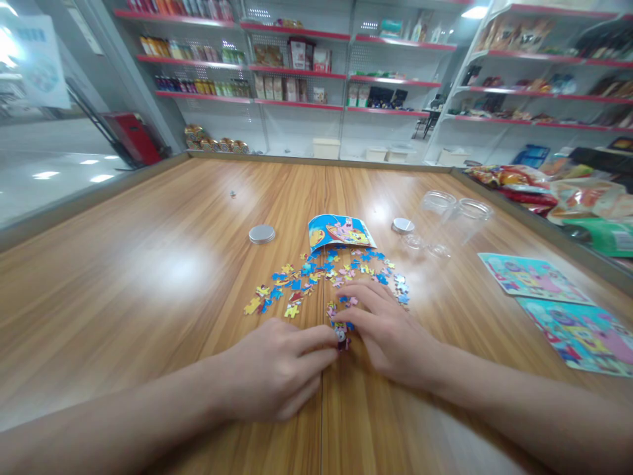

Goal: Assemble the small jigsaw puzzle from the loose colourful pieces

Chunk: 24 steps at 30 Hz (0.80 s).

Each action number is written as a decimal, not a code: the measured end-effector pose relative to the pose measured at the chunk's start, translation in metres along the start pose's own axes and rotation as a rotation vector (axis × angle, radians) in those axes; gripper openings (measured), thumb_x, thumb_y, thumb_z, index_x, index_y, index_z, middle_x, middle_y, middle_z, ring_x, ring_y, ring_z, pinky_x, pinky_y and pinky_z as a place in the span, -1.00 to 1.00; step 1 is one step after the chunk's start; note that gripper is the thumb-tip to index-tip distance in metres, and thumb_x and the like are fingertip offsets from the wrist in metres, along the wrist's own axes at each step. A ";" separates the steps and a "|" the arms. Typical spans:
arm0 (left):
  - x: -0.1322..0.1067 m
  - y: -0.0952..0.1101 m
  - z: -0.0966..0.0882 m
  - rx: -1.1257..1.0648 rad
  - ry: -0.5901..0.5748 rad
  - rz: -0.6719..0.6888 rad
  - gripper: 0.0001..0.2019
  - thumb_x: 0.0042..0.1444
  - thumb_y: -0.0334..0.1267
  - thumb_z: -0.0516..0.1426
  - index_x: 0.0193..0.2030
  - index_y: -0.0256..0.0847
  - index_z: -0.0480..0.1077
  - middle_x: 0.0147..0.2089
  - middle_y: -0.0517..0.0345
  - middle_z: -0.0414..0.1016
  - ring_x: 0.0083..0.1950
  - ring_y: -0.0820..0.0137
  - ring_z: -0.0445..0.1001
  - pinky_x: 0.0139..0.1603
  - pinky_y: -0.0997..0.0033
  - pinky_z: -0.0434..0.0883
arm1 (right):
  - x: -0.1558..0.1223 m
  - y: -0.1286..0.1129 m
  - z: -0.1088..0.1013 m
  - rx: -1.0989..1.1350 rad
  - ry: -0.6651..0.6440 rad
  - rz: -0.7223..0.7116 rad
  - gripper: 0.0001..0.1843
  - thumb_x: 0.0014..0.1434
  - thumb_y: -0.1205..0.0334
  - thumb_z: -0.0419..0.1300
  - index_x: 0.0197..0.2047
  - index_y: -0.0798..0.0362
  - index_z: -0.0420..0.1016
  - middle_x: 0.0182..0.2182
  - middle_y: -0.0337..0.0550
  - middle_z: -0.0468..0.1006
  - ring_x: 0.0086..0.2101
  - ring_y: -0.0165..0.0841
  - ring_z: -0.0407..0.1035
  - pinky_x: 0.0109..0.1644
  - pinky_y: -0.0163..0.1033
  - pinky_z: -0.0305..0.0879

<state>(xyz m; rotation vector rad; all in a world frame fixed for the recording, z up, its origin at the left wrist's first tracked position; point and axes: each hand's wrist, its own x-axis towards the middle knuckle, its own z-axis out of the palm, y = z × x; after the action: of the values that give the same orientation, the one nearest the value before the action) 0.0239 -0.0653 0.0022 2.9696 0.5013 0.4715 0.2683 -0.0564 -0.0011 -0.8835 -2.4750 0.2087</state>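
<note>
Small jigsaw puzzle pieces (296,285), blue, yellow, pink and red, lie scattered on the wooden table in front of me. My left hand (281,366) is closed, its fingertips pinching a puzzle piece (341,338) with a cartoon eye on it. Across from it, my right hand (393,323) has its fingers apart. Its index fingertip touches a few puzzle pieces (333,311) that seem joined to the pinched one; its thumb is partly hidden. Behind the scatter stands a curved cartoon picture sheet (341,231).
Two clear jars (467,221) stand at the right, near a silver lid (403,225). Another silver lid (262,233) lies left of centre. Two picture sheets (539,277) lie at the far right. Snack bags (588,201) sit beyond the table's right edge; stocked shelves (297,69) line the back.
</note>
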 end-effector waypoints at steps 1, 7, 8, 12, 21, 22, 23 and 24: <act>0.000 0.000 0.000 -0.011 0.001 0.001 -0.71 0.24 -0.42 0.01 0.06 -0.26 0.41 -0.01 0.01 0.50 -0.31 0.35 0.52 -0.39 0.31 0.54 | 0.000 -0.001 -0.001 0.001 0.010 0.011 -0.65 0.15 0.52 0.10 -0.03 0.08 0.50 0.05 0.04 0.43 0.09 -0.12 0.24 0.17 0.07 0.20; -0.004 -0.004 0.003 -0.079 0.056 0.021 -0.71 0.22 -0.45 0.02 0.03 -0.28 0.43 0.00 -0.03 0.52 -0.23 0.36 0.57 -0.30 0.37 0.57 | -0.005 -0.011 -0.006 -0.042 -0.063 -0.016 -0.83 0.22 0.44 0.07 -0.25 0.09 0.49 -0.31 -0.09 0.45 -0.24 -0.25 0.29 -0.13 -0.09 0.19; -0.003 -0.005 0.004 -0.087 0.077 0.033 -0.70 0.21 -0.45 0.02 0.03 -0.29 0.43 0.00 -0.04 0.52 -0.22 0.36 0.57 -0.29 0.37 0.57 | -0.005 -0.013 -0.006 -0.044 -0.081 -0.039 -0.83 0.21 0.44 0.08 -0.25 0.09 0.49 -0.33 -0.10 0.46 -0.25 -0.26 0.29 -0.14 -0.10 0.18; -0.002 -0.004 0.000 -0.116 0.142 0.103 -0.68 0.17 -0.48 0.04 0.04 -0.32 0.44 -0.01 -0.06 0.56 -0.24 0.36 0.60 -0.37 0.42 0.56 | -0.009 -0.017 -0.007 -0.051 -0.081 -0.092 -0.83 0.12 0.44 0.12 -0.27 0.08 0.51 -0.39 -0.13 0.49 -0.32 -0.28 0.30 -0.21 -0.14 0.15; -0.003 -0.008 0.000 0.007 0.263 -0.137 -0.61 0.26 -0.43 0.04 0.22 -0.24 0.37 0.21 -0.02 0.49 0.09 0.28 0.58 -0.05 0.30 0.63 | 0.000 0.061 -0.042 -0.204 0.229 0.361 -0.71 0.13 0.40 0.10 -0.27 0.00 0.66 -0.63 -0.27 0.47 -0.59 -0.41 0.29 -0.43 -0.27 0.14; -0.002 -0.010 0.002 0.029 0.248 -0.176 -0.60 0.28 -0.40 0.04 0.24 -0.22 0.35 0.23 0.00 0.47 0.11 0.27 0.57 -0.02 0.26 0.63 | 0.001 0.070 -0.043 -0.209 0.251 0.368 -0.71 0.13 0.40 0.10 -0.26 0.01 0.66 -0.61 -0.26 0.49 -0.57 -0.40 0.31 -0.40 -0.26 0.18; -0.002 -0.011 0.004 0.050 0.226 -0.204 -0.60 0.29 -0.36 0.04 0.25 -0.20 0.35 0.24 0.02 0.46 0.12 0.25 0.57 -0.02 0.22 0.64 | 0.003 0.077 -0.042 -0.201 0.249 0.345 -0.71 0.16 0.40 0.10 -0.23 0.03 0.66 -0.56 -0.22 0.52 -0.51 -0.37 0.36 -0.35 -0.25 0.23; -0.001 -0.013 0.006 0.069 0.196 -0.222 -0.61 0.30 -0.33 0.04 0.25 -0.19 0.34 0.25 0.03 0.46 0.11 0.24 0.57 -0.04 0.19 0.65 | 0.005 0.083 -0.040 -0.195 0.241 0.324 -0.72 0.18 0.38 0.11 -0.19 0.03 0.65 -0.48 -0.19 0.56 -0.43 -0.34 0.41 -0.29 -0.23 0.28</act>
<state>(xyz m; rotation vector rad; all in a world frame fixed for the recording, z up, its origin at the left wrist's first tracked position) 0.0208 -0.0538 -0.0054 2.8975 0.8720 0.7381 0.3311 0.0098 0.0106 -1.3109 -2.1456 -0.0309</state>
